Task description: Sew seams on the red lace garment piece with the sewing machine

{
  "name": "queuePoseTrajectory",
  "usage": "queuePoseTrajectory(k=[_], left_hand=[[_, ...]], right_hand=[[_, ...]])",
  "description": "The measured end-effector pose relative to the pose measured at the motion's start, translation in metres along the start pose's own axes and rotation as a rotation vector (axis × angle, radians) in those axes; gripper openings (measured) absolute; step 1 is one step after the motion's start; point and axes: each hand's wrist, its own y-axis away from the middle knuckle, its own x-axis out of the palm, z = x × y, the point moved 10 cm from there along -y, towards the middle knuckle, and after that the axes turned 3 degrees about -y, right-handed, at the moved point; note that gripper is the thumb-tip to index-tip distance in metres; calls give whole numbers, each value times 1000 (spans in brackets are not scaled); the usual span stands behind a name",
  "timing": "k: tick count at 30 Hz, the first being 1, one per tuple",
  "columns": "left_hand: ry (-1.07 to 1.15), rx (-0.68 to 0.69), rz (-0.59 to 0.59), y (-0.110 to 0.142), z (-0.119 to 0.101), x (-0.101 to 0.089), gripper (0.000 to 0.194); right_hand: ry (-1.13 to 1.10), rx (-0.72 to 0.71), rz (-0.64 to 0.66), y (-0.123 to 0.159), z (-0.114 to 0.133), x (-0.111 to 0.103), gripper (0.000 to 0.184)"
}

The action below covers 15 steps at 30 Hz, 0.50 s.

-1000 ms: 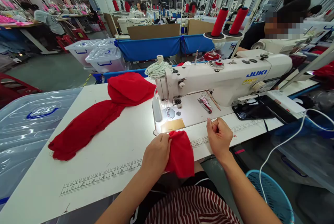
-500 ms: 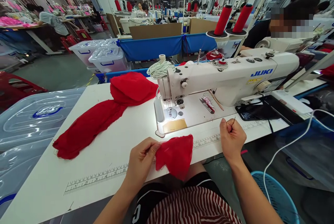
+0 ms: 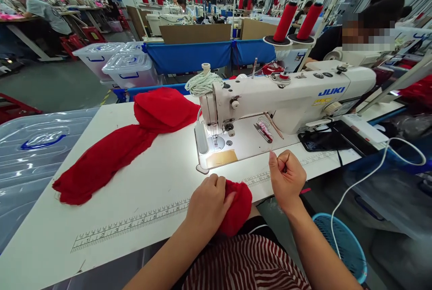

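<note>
My left hand (image 3: 208, 203) is closed on a small piece of red fabric (image 3: 239, 209) at the table's front edge, the cloth bunched under the fingers and hanging toward my lap. To its right, my right hand (image 3: 288, 181) is raised in a fist over the table edge; what it holds, if anything, is hidden by the fingers. Just beyond the hands stands a white sewing machine (image 3: 293, 94), its lit needle plate (image 3: 216, 142) in front of them. A longer strip of red fabric (image 3: 104, 159) lies gathered on the table to the left.
Thread snips (image 3: 264, 133) lie on the machine bed, and a black phone (image 3: 317, 141) rests to the right. A printed ruler (image 3: 131, 226) runs along the table front. A blue basket (image 3: 344, 240) with a white cable (image 3: 357, 182) stands below right. Plastic boxes (image 3: 43, 146) flank the left.
My left hand has moved right and turned over the small red fabric, which is now bunched instead of spread. The thin tip that showed at my right fist is no longer visible. The view has shifted slightly.
</note>
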Motion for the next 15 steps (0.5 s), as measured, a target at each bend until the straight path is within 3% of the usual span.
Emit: queuePoseTrajectory(k=[2, 5, 11, 15], left_hand=[[-33, -26, 19, 3, 0, 2, 8], [10, -76, 16, 6, 12, 1, 19], [626, -104, -28, 5, 41, -3, 11], [854, -202, 2, 7, 56, 1, 13]], right_hand=[[1, -5, -3, 1, -1, -4, 38], [-13, -1, -22, 3, -2, -10, 38], [-12, 45, -20, 8, -9, -12, 36], [13, 94, -27, 10, -17, -13, 36]])
